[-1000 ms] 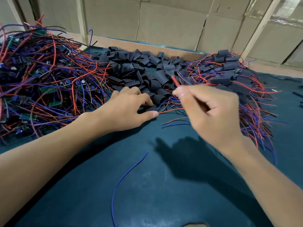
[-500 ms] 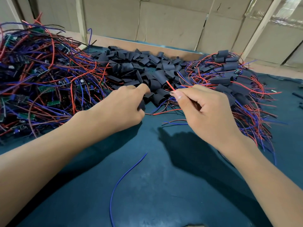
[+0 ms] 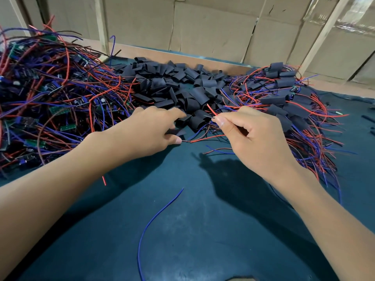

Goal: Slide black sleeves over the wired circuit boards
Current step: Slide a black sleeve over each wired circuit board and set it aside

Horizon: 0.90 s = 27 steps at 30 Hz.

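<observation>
A heap of loose black sleeves (image 3: 178, 86) lies at the middle back of the dark mat. To its left is a big tangle of bare wired circuit boards (image 3: 50, 94) with red and blue leads. To its right lie sleeved boards (image 3: 284, 102). My left hand (image 3: 148, 130) rests at the near edge of the sleeve heap, fingers curled around one black sleeve (image 3: 178, 132). My right hand (image 3: 249, 136) pinches the red and blue wires (image 3: 212, 112) of a board between thumb and forefinger; the board itself is hidden.
A loose blue wire (image 3: 154, 218) curves across the dark green mat (image 3: 203, 230) near me, and a short red wire end (image 3: 104, 180) pokes out beside my left forearm. Cardboard panels (image 3: 213, 29) and a wooden ledge close off the back.
My left hand has lifted a black sleeve out of the heap's edge and shifted slightly. My right hand moved a little left and forward, still pinching the wires.
</observation>
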Tool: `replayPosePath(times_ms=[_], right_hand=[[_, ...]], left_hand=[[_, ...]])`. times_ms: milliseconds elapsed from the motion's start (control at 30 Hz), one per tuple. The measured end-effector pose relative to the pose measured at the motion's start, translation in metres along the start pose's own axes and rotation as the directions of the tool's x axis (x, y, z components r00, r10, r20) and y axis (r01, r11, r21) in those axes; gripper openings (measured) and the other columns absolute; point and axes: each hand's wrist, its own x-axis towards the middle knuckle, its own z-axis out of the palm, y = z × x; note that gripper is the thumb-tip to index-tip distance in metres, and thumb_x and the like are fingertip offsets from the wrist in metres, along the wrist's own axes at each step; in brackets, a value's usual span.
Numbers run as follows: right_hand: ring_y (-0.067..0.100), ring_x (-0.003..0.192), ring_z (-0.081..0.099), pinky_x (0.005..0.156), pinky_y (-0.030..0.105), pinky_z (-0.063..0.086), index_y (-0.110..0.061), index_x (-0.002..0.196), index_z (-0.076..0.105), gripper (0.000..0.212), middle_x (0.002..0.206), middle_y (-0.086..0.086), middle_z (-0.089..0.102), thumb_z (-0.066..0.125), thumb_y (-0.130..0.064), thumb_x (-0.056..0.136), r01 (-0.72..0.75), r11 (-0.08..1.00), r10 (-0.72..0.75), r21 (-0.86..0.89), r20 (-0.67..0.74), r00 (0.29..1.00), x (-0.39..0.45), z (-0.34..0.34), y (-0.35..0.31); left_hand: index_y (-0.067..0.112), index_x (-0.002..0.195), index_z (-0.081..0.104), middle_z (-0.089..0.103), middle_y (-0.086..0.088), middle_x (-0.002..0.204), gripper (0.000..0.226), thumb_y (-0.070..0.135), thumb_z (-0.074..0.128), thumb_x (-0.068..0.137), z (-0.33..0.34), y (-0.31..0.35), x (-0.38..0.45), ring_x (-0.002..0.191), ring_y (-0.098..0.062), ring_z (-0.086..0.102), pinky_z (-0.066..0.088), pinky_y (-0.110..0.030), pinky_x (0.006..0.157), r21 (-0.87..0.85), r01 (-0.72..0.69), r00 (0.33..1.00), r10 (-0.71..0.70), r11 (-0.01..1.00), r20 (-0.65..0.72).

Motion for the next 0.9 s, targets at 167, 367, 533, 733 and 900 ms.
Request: replayPosePath(times_ms=[167,367,533,733,900], right_hand=[[0.025,0.067,0.053,0.064,0.040,0.044,-0.018,0.094,0.080,0.022,0.072,0.008,0.058,0.063,-0.030,0.098,0.001,1.000,-0.001,0.001,0.011,1.000,0.000,0.001,-0.002],[0.023,0.067,0.052,0.063,0.041,0.045,-0.022,0.093,0.080,0.021,0.072,0.005,0.056,0.062,-0.031,0.098,-0.021,1.000,0.021,-0.005,0.012,1.000,-0.001,0.000,-0.005],[0.020,0.069,0.054,0.067,0.034,0.043,-0.019,0.087,0.080,0.017,0.073,0.005,0.060,0.069,-0.026,0.096,-0.061,0.997,0.058,0.046,0.061,0.996,-0.001,0.000,-0.008],[0.006,0.053,0.048,0.055,0.016,0.034,-0.019,0.078,0.080,0.023,0.056,-0.013,0.059,0.070,-0.031,0.095,-0.207,0.919,0.204,0.336,0.046,0.978,0.003,-0.008,-0.010],[0.004,0.059,0.052,0.059,0.018,0.038,-0.022,0.082,0.082,0.020,0.068,-0.006,0.069,0.070,-0.032,0.095,-0.229,0.913,0.219,0.338,0.066,0.973,0.003,-0.005,-0.009]], left_hand=[[0.034,0.149,0.037,0.062,0.005,0.126,0.073,0.047,0.073,0.087,0.005,-0.006,0.002,0.110,-0.015,0.057,0.040,-0.027,0.093,-0.197,0.025,1.000,-0.022,0.980,0.021],[0.034,0.142,0.050,0.064,0.007,0.113,0.072,0.041,0.083,0.079,0.003,-0.011,0.004,0.093,-0.011,0.059,0.037,-0.011,0.071,-0.278,0.069,0.997,-0.075,0.958,-0.011],[0.035,0.144,0.047,0.066,0.011,0.112,0.074,0.033,0.084,0.080,0.003,-0.007,0.001,0.097,-0.010,0.056,0.038,-0.017,0.082,-0.272,-0.007,0.992,-0.027,0.962,-0.119],[0.030,0.133,0.064,0.067,0.014,0.107,0.052,0.023,0.080,0.084,0.005,0.011,-0.004,0.096,0.000,0.056,0.038,-0.002,0.081,-0.361,-0.189,0.913,0.028,0.913,-0.408],[0.018,0.118,0.074,0.068,0.005,0.103,0.031,0.012,0.076,0.088,0.008,0.027,-0.009,0.093,-0.012,0.063,0.049,-0.028,0.088,-0.390,-0.274,0.874,0.059,0.879,-0.482]])
